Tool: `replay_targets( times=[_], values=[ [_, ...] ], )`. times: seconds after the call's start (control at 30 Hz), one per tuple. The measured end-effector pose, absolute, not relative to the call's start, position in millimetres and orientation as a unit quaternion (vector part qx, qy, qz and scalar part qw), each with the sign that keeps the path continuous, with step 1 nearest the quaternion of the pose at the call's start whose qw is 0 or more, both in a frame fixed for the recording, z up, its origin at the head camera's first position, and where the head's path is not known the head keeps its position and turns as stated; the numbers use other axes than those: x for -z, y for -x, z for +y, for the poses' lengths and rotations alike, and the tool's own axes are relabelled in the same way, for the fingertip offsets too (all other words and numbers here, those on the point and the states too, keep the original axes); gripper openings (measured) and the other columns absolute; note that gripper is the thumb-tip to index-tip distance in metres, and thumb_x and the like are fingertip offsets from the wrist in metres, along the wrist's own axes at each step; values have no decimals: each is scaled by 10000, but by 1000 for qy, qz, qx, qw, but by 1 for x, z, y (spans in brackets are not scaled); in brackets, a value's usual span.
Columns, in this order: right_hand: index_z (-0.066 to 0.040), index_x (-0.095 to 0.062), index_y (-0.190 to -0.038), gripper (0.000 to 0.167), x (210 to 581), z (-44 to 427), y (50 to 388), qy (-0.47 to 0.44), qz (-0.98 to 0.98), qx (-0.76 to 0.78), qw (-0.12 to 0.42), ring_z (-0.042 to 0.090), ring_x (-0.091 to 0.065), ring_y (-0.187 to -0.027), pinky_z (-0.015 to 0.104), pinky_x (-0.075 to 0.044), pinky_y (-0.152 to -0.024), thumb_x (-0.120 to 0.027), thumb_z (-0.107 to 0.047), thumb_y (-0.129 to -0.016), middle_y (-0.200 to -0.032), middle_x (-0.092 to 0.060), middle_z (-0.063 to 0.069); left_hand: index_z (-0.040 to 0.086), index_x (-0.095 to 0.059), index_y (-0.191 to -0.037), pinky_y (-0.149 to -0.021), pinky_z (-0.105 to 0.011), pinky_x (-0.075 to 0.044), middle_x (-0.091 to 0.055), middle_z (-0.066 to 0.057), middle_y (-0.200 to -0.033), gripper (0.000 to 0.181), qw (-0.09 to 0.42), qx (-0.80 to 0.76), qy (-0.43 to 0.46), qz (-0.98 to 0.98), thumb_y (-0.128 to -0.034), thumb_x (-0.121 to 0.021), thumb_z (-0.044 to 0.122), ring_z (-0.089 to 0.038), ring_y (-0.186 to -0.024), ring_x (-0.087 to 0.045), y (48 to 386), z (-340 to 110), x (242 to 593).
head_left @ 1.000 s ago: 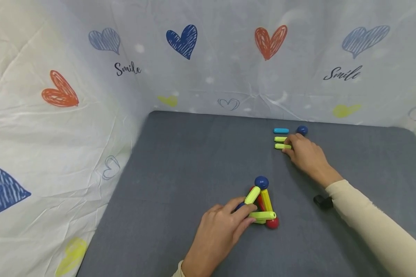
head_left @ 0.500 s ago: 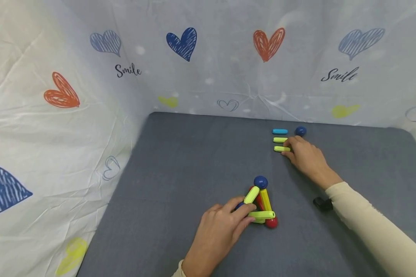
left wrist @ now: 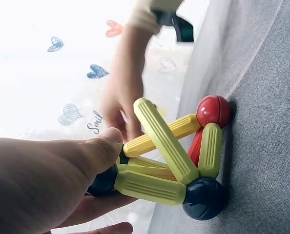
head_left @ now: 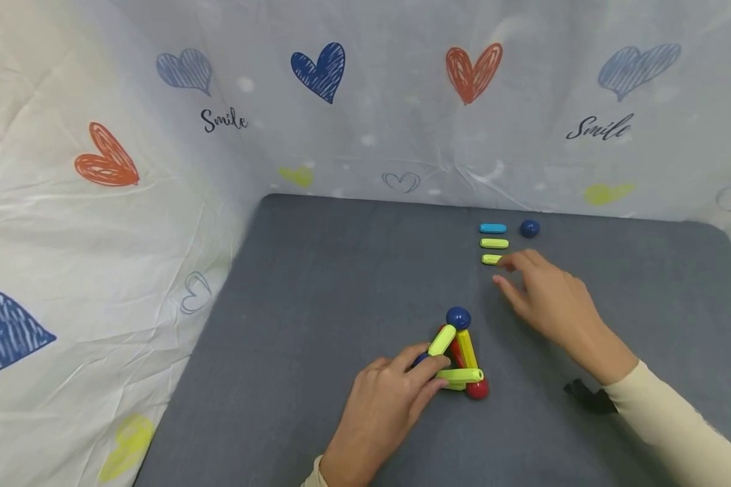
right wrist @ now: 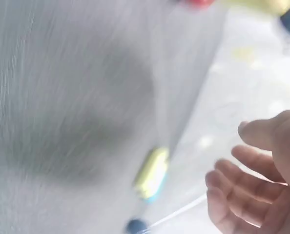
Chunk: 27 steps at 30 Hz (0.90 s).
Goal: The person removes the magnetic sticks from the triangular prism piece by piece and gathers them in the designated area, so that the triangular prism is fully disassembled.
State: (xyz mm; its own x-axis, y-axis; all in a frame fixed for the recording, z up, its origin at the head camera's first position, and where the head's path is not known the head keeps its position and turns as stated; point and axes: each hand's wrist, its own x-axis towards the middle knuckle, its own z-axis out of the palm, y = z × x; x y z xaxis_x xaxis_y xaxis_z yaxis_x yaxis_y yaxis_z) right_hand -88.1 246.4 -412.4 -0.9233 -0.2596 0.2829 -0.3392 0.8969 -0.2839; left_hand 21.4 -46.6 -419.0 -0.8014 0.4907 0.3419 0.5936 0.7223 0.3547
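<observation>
My left hand (head_left: 390,399) pinches a dark blue ball (left wrist: 104,180) on a small frame of magnetic building sticks and balls. A lime stick (left wrist: 167,141) sticks out free from another blue ball (left wrist: 203,199) at the frame's base. A red ball (head_left: 477,388) and a yellow stick (head_left: 466,350) form its right side; a red stick (left wrist: 195,146) is partly hidden. My right hand (head_left: 551,297) holds nothing, thumb and fingers apart. Its fingertips overlap the right end of the nearest loose lime stick (head_left: 490,259) in the head view; contact cannot be told.
Behind that stick lie another lime stick (head_left: 494,243), a light blue stick (head_left: 493,228) and a loose blue ball (head_left: 530,228), near the back edge of the grey table (head_left: 317,284). A printed white cloth (head_left: 365,101) hangs behind and along the left side.
My right hand has let go of the near lime stick's end and drawn back toward me and rightward, fingers spreading. That stick stays about in place. My left hand and the frame have hardly moved.
</observation>
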Motion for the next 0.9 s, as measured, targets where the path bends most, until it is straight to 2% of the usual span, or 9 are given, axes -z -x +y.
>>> replay_targets(
  times=[0.1, 0.2, 0.37, 0.53, 0.77, 0.9],
  values=[
    [-145, -740, -1137, 225, 396, 235, 58, -179, -959, -187, 113, 102, -585, -700, 270, -447, -513, -811, -266, -960, -952, -706, -26, 309, -749, -1240, -719, -248, -579, -729, 35, -1231, 280, 112, 227, 296, -921, -976, -770, 399, -64, -775, -699, -21, -46, 419],
    [-214, -753, -1099, 172, 389, 225, 32, -209, -950, -207, 103, -8, -527, -670, 226, -435, -518, -820, -275, -953, -842, -661, -156, 303, -752, -1237, -715, -245, -578, -731, 31, -1224, 284, 114, 223, 300, -921, -970, -777, 396, -54, -773, -701, -21, -47, 419],
    [-308, -742, -1075, 133, 389, 214, 1, -234, -940, -238, 64, -100, -466, -658, 190, -418, -525, -806, -338, -962, -794, -568, -279, 298, -750, -1235, -707, -250, -577, -729, 30, -1232, 275, 122, 220, 305, -919, -979, -765, 396, -45, -777, -707, -20, -47, 420],
    [-336, -717, -1095, 134, 399, 206, -14, -255, -930, -264, 16, -109, -459, -651, 179, -413, -535, -775, -379, -982, -780, -524, -301, 299, -750, -1231, -708, -255, -577, -725, 36, -1239, 264, 128, 221, 305, -918, -987, -750, 399, -50, -789, -710, -20, -47, 421],
    [-345, -666, -1062, 139, 412, 196, -21, -276, -919, -281, -14, -85, -414, -575, 169, -361, -480, -772, -394, -986, -713, -454, -264, 309, -746, -1228, -687, -226, -562, -724, 45, -1225, 268, 132, 222, 304, -917, -978, -761, 403, -49, -741, -681, -20, -47, 422],
    [-306, -663, -1162, 193, 418, 189, -25, -267, -914, -294, -77, -70, -408, -545, 193, -374, -474, -744, -394, -1011, -685, -435, -238, 313, -746, -1229, -656, -212, -547, -724, 50, -1215, 278, 130, 223, 302, -918, -966, -776, 398, -51, -702, -656, -20, -47, 421]
  ],
)
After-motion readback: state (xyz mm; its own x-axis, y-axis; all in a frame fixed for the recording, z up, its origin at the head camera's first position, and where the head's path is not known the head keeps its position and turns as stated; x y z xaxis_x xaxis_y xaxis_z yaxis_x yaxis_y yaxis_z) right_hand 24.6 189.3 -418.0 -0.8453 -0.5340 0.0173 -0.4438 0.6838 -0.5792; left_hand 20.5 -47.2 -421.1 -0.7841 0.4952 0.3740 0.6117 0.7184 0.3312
